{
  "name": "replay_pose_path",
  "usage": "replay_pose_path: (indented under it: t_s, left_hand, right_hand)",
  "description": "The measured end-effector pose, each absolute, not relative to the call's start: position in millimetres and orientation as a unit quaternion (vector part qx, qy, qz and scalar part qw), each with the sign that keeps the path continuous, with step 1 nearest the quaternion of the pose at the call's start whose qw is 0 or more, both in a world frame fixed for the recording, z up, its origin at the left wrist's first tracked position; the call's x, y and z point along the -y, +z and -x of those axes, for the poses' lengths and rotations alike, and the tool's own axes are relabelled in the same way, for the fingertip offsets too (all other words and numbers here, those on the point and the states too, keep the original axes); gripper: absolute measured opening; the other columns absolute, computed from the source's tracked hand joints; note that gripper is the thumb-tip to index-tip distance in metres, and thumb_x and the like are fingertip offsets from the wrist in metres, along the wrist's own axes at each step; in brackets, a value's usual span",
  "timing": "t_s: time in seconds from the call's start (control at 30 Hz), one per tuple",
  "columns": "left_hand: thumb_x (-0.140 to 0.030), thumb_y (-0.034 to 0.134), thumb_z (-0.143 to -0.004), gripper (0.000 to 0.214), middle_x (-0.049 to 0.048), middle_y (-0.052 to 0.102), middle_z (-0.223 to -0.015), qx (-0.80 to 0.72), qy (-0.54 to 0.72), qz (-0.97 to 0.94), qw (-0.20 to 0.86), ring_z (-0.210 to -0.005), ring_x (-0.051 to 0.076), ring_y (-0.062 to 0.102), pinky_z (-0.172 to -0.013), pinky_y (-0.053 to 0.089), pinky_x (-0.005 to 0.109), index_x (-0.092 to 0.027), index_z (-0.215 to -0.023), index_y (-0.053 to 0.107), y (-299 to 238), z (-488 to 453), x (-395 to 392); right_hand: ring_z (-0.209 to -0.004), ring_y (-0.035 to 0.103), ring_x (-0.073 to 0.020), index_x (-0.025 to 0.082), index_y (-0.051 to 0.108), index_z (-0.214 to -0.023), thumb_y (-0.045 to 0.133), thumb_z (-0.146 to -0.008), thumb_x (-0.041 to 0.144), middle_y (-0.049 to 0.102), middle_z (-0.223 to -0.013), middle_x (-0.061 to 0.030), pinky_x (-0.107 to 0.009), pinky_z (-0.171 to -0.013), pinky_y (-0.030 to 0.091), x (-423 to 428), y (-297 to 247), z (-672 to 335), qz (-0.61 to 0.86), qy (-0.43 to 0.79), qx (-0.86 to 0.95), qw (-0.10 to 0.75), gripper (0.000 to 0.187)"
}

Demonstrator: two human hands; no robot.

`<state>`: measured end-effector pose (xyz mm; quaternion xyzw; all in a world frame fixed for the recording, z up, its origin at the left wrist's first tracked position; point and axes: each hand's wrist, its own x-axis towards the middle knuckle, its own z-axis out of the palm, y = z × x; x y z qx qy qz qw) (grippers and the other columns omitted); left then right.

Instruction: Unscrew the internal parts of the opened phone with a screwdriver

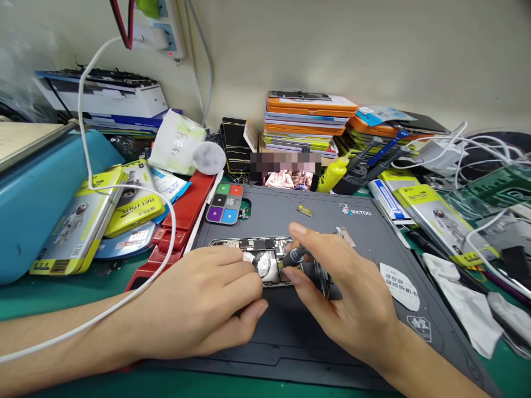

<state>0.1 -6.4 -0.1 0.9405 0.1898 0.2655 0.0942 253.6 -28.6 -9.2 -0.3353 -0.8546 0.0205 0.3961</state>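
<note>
An opened smartphone (271, 271) lies on the dark grey work mat (265, 331), its circuit boards and a silvery inner part showing. My left hand (215, 298) is closed over the phone's left part, its curled fingertips partly hidden. With my right hand (348, 282) I grip a dark screwdriver (293, 257) between thumb and fingers. The screwdriver is tilted over the right half of the phone, and its tip is hard to make out. Beyond the phone lies a small yellow piece (305, 211) on the mat.
A colour-marked screw tray (224, 203) sits behind the phone. At the back stand a propped screen (286, 176), a yellow bottle (333, 174) and stacked boxes (309, 119). Battery packs (446, 218) flank the mat. A white cable (172, 221) crosses my left forearm.
</note>
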Motion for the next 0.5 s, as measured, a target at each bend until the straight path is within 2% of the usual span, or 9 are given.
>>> replay_pose_path:
  t_s: [0.13,0.23,0.33,0.43,0.5]
  left_hand:
    - [-0.017,0.053,-0.11,0.025,0.0001,0.062,-0.079,-0.189,0.261,-0.941,0.105,-0.07,0.017,0.051,-0.065,0.038,0.033,-0.017,-0.088,0.063,0.2,0.9,6.2]
    - [-0.022,0.055,-0.114,0.021,-0.0002,0.064,-0.084,-0.189,0.261,-0.938,0.13,-0.072,0.016,0.053,-0.067,0.038,0.031,-0.017,-0.095,0.065,0.7,2.9,4.3]
    - [-0.024,0.06,-0.114,0.016,-0.0002,0.068,-0.091,-0.195,0.251,-0.93,0.186,-0.079,0.015,0.059,-0.071,0.041,0.029,-0.018,-0.101,0.067,1.1,6.0,1.2]
    - [-0.026,0.065,-0.113,0.009,-0.0007,0.074,-0.098,-0.21,0.248,-0.913,0.249,-0.088,0.014,0.067,-0.078,0.046,0.025,-0.021,-0.109,0.071,1.0,9.4,-1.0]
    - [-0.025,0.066,-0.112,0.009,-0.0008,0.077,-0.102,-0.214,0.259,-0.902,0.272,-0.091,0.013,0.07,-0.082,0.049,0.023,-0.022,-0.113,0.074,0.7,11.1,-1.4]
  right_hand:
    - [-0.103,0.076,-0.0225,0.022,0.038,-0.17,0.07,-0.096,-0.001,0.074,-0.144,-0.0105,-0.039,-0.087,0.065,31.6,-16.6,-255.3,0.342,0.033,0.846,0.407,0.083]
    - [-0.104,0.08,-0.0234,0.03,0.049,-0.164,0.071,-0.093,-0.003,0.073,-0.142,-0.0086,-0.04,-0.087,0.068,39.1,-15.5,-252.7,0.37,0.075,0.779,0.5,0.082]
    - [-0.098,0.08,-0.0243,0.037,0.057,-0.156,0.073,-0.096,0.003,0.073,-0.131,-0.0082,-0.042,-0.08,0.072,46.3,-7.1,-246.0,0.395,0.166,0.67,0.606,0.071]
    - [-0.083,0.077,-0.0217,0.04,0.052,-0.154,0.064,-0.106,0.015,0.076,-0.11,-0.0058,-0.037,-0.067,0.072,48.1,-0.2,-239.5,0.398,0.304,0.61,0.614,0.055]
    - [-0.075,0.076,-0.0202,0.041,0.05,-0.153,0.062,-0.109,0.022,0.078,-0.103,-0.0045,-0.036,-0.064,0.071,46.8,0.3,-236.4,0.401,0.371,0.589,0.595,0.049]
